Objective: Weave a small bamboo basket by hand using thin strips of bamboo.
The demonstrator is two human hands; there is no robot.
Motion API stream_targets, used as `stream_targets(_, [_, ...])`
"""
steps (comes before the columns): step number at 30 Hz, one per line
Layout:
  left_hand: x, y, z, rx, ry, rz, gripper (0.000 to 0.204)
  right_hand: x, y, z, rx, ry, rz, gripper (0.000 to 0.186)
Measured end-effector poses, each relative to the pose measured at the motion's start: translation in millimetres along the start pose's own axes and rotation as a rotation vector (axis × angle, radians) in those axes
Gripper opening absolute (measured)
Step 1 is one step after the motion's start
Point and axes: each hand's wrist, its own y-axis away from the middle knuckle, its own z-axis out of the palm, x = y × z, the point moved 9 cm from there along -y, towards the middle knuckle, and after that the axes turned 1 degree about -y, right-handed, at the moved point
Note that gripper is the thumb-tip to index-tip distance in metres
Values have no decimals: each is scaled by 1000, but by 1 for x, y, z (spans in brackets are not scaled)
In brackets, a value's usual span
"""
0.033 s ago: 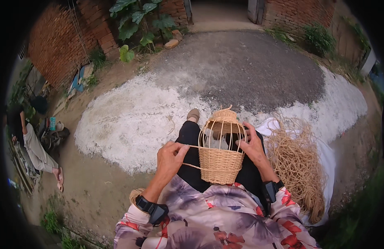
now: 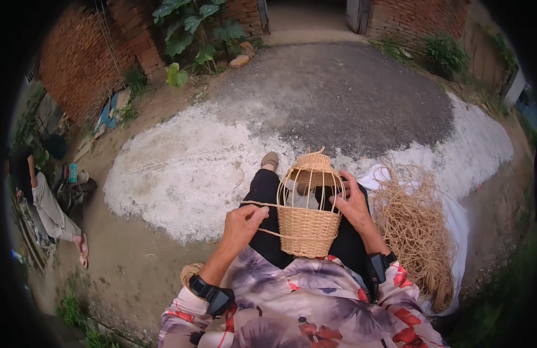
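Between my knees sits a part-woven wicker basket [image 2: 309, 232], upright, with a tight weave below, bare upright stakes in the middle and a narrower woven collar at the top. My right hand [image 2: 354, 204] grips the stakes on its right side, thumb in front and fingers around the back. From the basket's left side runs a thin tan cord [image 2: 269, 204], which my left hand [image 2: 243, 225] pinches between thumb and fingertips. The cord's upper length passes beyond the fingertips, while a lower length runs from the hand back to the weave.
To my right, a large tangle of tan cord [image 2: 416, 238] lies on a white cloth [image 2: 457, 223]. A coil of cord [image 2: 191, 271] shows beside my left forearm. Pale powdery material [image 2: 170, 168] covers the ground ahead. Another person [image 2: 51, 206] is at the far left, near a parked vehicle.
My left hand has shifted slightly down and to the right. A length of cord now sticks out to the left above its fingertips. The right hand and basket stay put.
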Motion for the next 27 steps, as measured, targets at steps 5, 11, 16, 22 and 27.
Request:
stream_targets(5, [-45, 17, 57, -207, 963, -638, 42, 1, -1, 8, -28, -34, -12, 75])
stream_targets(11, [-16, -26, 60, -83, 1132, -330, 18, 3, 1, -5, 10, -31, -38, 74])
stream_targets(16, [15, -50, 52, -152, 620, -58, 15, 6, -1, -3, 28, 58, -157, 71])
stream_targets(22, [48, -39, 40, 155, -223, 524, 19, 6, 1, 9, 20, 25, -189, 72])
stream_targets(27, [7, -43, 37, 94, 65, 102, 37, 10, 0, 15, -43, 41, -140, 71])
